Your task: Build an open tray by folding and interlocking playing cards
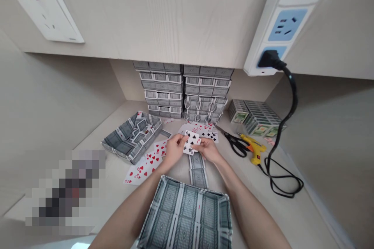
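Note:
Over the middle of the table my left hand [174, 148] is closed on the left edge of a six of clubs playing card [191, 140]. From the other side, my right hand [209, 150] pinches the same card and a red-marked playing card [199, 140] partly hidden behind it. Below them, face-down cards [198, 177] form a strip on the table. Heart cards [152, 158] fan out face up to the left, and more face-up cards [212, 136] lie behind my right hand. A box made of cards [187, 212] sits between my forearms.
At left stands another card box [131, 138] with cards inside. Stacked card boxes [163, 85] line the back. Card packs [260, 116], black scissors [236, 144] and a yellow glue gun [255, 149] with its cord lie right. A power strip [280, 27] hangs above.

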The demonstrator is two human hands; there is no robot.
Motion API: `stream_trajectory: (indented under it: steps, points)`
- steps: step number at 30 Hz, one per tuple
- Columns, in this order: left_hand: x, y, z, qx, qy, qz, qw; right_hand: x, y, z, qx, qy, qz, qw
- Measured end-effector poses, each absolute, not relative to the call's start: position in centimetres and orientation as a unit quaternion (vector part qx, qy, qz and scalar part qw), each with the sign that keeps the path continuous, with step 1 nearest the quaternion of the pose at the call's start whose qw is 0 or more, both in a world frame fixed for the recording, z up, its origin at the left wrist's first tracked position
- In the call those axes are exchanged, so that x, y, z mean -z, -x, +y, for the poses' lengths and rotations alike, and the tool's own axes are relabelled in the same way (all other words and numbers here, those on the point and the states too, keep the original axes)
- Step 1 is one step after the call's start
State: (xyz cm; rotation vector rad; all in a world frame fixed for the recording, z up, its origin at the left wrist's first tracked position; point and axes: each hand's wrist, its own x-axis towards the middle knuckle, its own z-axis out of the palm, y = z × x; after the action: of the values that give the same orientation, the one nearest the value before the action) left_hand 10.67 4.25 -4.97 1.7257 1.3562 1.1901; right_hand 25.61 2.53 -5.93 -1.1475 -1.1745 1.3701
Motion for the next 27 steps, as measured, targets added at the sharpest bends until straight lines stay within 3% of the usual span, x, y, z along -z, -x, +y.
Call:
stream_trajectory:
  steps: [4, 9, 19, 27]
  points:
    - [5.0, -10.8, 4.1, -0.404, -0.718, 0.53, 0.201, 5.9, -25.4, 2.5, -0.572, 0.473, -0.483, 0.465]
    - [5.3, -10.7, 4.4, -0.392, -0.717, 0.548, 0.176, 5.1, -25.1, 2.2, -0.576, 0.465, -0.491, 0.459]
    - [5.6, -10.5, 4.9, -0.417, -0.688, 0.547, 0.231, 5.3, -25.2, 1.9, -0.557, 0.453, -0.537, 0.444]
    - [5.8, -10.2, 5.3, -0.396, -0.715, 0.461, 0.347, 6.9, -25.5, 2.6, -0.504, 0.471, -0.513, 0.51]
